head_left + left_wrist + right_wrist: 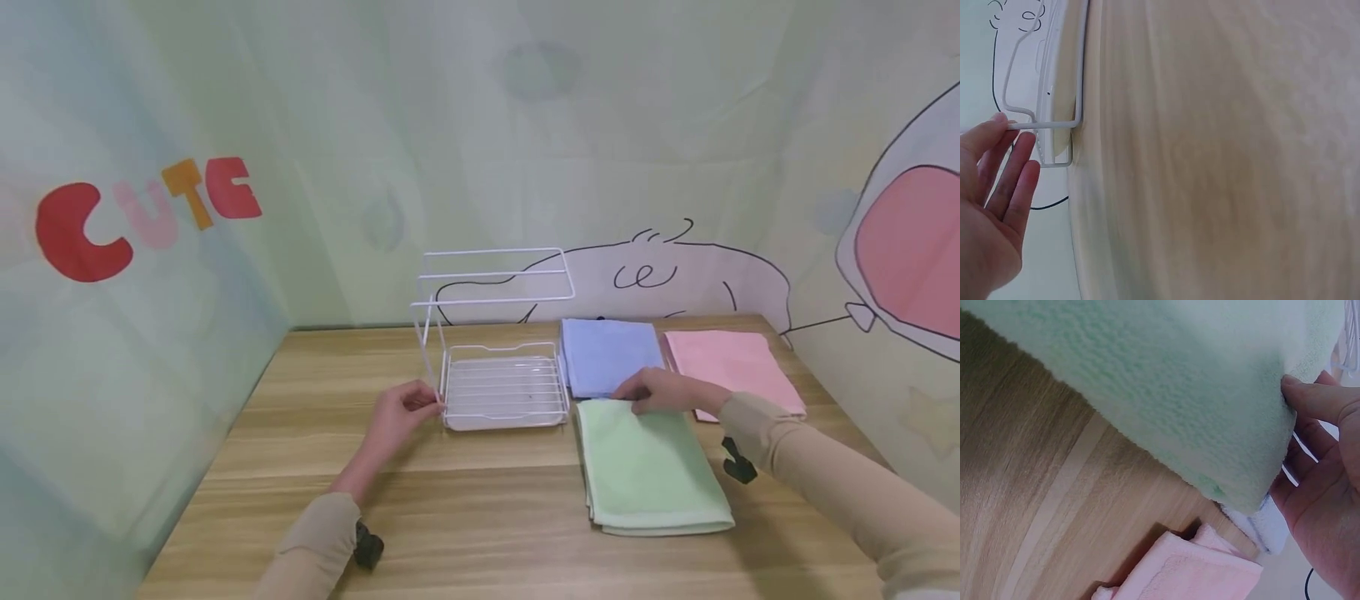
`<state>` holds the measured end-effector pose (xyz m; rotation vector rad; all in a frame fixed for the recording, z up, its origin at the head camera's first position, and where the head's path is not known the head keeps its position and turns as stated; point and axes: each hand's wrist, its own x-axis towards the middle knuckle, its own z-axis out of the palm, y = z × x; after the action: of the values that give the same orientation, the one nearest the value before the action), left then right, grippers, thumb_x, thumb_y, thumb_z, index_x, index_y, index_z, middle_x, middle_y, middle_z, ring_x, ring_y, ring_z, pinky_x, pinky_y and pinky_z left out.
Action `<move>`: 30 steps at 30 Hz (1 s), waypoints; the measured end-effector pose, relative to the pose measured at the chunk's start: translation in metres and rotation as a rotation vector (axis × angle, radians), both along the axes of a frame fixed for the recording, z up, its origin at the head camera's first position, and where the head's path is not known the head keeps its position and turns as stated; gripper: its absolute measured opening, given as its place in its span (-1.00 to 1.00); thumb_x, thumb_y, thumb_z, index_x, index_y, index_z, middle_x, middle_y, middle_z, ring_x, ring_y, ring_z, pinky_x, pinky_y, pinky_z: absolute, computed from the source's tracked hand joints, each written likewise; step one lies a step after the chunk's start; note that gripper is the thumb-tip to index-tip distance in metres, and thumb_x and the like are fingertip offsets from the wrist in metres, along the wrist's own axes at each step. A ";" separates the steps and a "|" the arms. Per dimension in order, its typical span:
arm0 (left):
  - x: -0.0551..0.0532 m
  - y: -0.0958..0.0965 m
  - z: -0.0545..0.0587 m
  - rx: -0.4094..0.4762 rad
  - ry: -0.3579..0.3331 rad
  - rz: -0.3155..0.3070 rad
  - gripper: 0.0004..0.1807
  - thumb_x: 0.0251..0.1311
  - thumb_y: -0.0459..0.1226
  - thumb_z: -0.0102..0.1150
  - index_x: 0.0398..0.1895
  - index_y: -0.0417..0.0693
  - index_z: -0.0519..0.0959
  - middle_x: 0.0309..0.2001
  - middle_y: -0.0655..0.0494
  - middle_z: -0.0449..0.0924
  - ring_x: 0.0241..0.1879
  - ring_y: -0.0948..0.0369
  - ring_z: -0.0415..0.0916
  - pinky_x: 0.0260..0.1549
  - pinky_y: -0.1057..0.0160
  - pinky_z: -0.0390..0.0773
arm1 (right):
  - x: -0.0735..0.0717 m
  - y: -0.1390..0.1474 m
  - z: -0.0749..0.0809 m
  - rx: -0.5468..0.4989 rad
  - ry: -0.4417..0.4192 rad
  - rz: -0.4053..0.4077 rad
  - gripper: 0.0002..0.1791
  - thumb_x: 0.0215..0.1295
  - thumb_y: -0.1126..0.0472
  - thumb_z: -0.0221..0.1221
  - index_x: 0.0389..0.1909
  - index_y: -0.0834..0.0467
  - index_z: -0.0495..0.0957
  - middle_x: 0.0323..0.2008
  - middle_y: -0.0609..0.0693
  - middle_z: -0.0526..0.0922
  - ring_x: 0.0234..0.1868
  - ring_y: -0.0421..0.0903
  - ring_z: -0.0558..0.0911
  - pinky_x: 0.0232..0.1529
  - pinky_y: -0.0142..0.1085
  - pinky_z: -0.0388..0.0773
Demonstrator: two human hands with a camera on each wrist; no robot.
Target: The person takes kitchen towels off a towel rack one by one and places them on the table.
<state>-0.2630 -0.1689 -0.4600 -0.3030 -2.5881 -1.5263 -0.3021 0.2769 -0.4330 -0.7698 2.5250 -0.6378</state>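
Note:
A white wire rack (567,275) with a shallow base tray (506,387) stands on the table. My left hand (405,410) pinches a wire at the rack's left front corner; in the left wrist view, thumb and index finger meet on that wire (1047,125). My right hand (667,390) is at the far edge of a folded green towel (652,471). In the right wrist view the thumb lies on top of the green towel (1166,381) and the other fingers are behind its edge, gripping it. The towel lies right of the rack and nearer to me.
Behind the green towel lies a folded blue towel (611,354), close beside the rack. A folded pink towel (731,367) sits further right. The wooden table (315,467) meets printed curtains (337,208) at its back and sides.

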 end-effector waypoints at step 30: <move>0.006 -0.037 0.014 -0.096 -0.059 -0.265 -0.56 0.26 -0.31 0.26 0.20 -0.25 0.52 0.15 -0.20 0.62 0.14 -0.11 0.60 0.13 0.03 0.62 | 0.016 -0.003 0.006 0.015 0.138 -0.046 -0.64 0.33 0.31 0.19 0.13 0.11 0.60 0.07 0.06 0.69 0.09 0.02 0.64 0.12 -0.05 0.63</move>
<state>-0.2570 -0.2055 -0.4464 -0.6431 -2.7638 -1.5092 -0.2861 0.2739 -0.4275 -0.7763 2.6766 -0.5986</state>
